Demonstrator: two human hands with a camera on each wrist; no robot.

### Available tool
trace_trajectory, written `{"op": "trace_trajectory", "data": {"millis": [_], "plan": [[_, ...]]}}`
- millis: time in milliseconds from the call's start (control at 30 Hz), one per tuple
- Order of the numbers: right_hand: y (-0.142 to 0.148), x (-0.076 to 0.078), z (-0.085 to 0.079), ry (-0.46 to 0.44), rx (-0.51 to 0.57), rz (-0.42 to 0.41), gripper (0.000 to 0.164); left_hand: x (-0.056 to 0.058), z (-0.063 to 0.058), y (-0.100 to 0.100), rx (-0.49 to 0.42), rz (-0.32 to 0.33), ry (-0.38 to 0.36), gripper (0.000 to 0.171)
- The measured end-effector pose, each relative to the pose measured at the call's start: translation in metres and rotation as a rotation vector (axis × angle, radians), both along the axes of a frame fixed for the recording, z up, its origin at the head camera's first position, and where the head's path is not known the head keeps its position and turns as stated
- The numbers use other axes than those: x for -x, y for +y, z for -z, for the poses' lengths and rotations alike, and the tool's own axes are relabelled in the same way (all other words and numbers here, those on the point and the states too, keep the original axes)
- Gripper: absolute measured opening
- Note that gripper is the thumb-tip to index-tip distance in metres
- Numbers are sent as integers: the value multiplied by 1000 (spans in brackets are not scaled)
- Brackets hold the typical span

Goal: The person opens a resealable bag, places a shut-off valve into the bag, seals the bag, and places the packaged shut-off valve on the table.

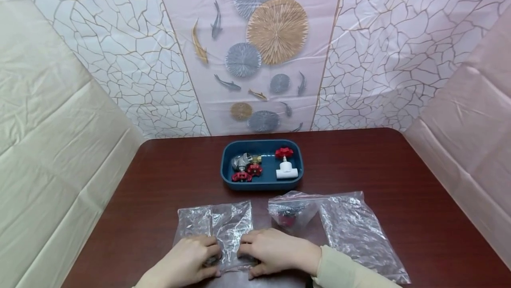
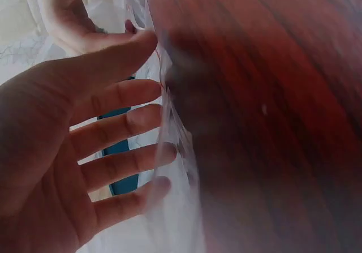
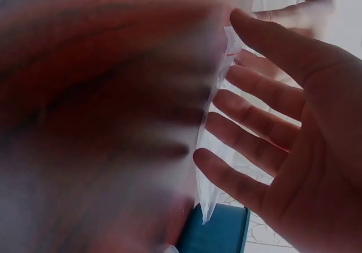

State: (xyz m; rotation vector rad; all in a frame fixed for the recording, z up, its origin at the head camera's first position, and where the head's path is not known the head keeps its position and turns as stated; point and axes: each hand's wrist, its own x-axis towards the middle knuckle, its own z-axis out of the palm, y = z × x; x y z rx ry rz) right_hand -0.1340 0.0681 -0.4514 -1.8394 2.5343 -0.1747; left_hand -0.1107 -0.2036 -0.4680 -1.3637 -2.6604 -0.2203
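Head view, bag, fingers near its edge

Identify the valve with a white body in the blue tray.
The white valve, alone at the right of the tray; the silver valve and brass-coloured valve sit together at the left.

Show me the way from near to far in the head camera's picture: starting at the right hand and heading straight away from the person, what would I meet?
Right hand → bagged red-and-dark piece → blue tray → patterned wall covering.
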Motion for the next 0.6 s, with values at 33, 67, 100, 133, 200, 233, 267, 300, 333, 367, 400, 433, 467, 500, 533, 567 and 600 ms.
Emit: {"op": "trace_trajectory", "data": {"millis": [33,67,100,133,200,233,267,300,333,367,400,433,467,500,533,567,600], "plan": [[0,-1,0,7,0,5,37,-1,1,1,7,3,2,34],[0,-1,1,8,1,11,37,-1,2,1,12,6,7,37],[-1,-2,1,15,3,15,36,-1,3,2,16,10,9,38],[-1,-2,2,20,5,16,34,-1,3,3,18,17,14,39],[-1,-1,3,35,10,16,30,0,2,6,14,30,16,38],[-1,-1,4,41,14,16,28,0,2,7,11,38,15,36],[-1,-1,4,45,18,14,26,0,2,8,7,44,10,34],[-1,-1,5,55,22,13,24,0,1,8,1,49,7,31],[-1,-1,6,62,27,10,22,0,1,9,-6,52,2,29],[-1,-1,7,69,32,8,20,0,1,10,-14,53,-4,26],[-1,-1,8,76,36,8,18,0,1,10,-23,55,-10,23],[0,-1,9,84,41,7,17,1,1,11,-32,56,-9,21],[0,-1,10,93,44,7,15,1,2,12,-41,57,-6,20],[0,-1,10,103,47,8,14,1,2,13,-48,59,-1,19],[0,-1,10,111,48,12,13,1,2,14,-53,62,6,19],[0,-1,10,118,45,17,12,2,1,15,-55,65,13,19],[-1,-1,10,127,44,24,10,3,0,16,-56,68,22,20]]}}
